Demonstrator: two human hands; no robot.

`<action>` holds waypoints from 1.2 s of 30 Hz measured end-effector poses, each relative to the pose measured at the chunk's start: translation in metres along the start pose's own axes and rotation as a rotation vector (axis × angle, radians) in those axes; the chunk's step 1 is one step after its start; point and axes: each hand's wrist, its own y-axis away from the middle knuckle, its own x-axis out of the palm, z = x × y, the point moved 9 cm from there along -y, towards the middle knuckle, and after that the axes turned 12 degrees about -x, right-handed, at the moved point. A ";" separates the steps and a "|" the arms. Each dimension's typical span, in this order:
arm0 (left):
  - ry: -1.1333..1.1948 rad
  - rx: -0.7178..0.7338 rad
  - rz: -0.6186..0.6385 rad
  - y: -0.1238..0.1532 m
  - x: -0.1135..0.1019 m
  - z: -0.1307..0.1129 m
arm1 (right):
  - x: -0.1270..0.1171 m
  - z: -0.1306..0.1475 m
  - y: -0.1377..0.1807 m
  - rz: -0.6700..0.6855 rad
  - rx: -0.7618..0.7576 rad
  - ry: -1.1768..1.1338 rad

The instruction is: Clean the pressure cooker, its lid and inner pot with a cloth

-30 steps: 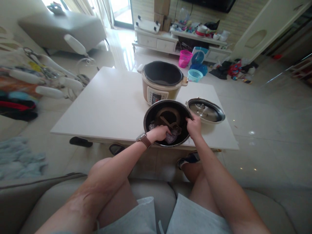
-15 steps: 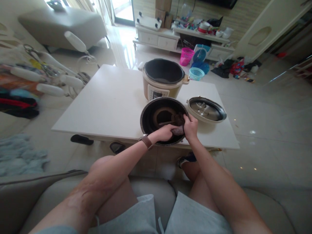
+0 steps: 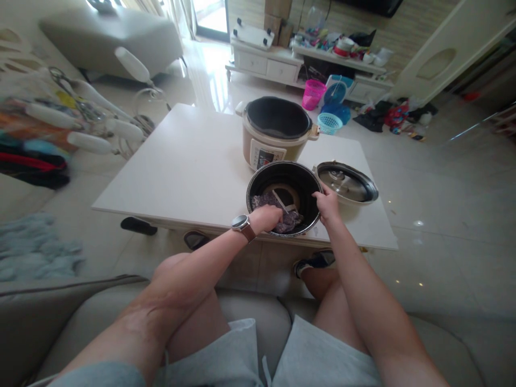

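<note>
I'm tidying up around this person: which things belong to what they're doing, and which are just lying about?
In use: black pot, gripped by right hand; cloth inside it, held by left hand; probably cooker base and lid.
Lying about: pink basket, blue basket, shoe under the table.

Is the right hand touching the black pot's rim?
Touching. The head view shows the right hand gripping the black pot at its right rim, fingers curled over the edge; the left hand holds a cloth.

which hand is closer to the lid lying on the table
Right. The right hand grips the rim of the black pot just beside the lid; the left hand is inside the pot gripping the purple cloth, farther away.
</note>
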 end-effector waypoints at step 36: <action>0.061 0.100 -0.015 0.002 0.014 -0.019 | -0.001 0.006 -0.005 0.066 0.027 0.034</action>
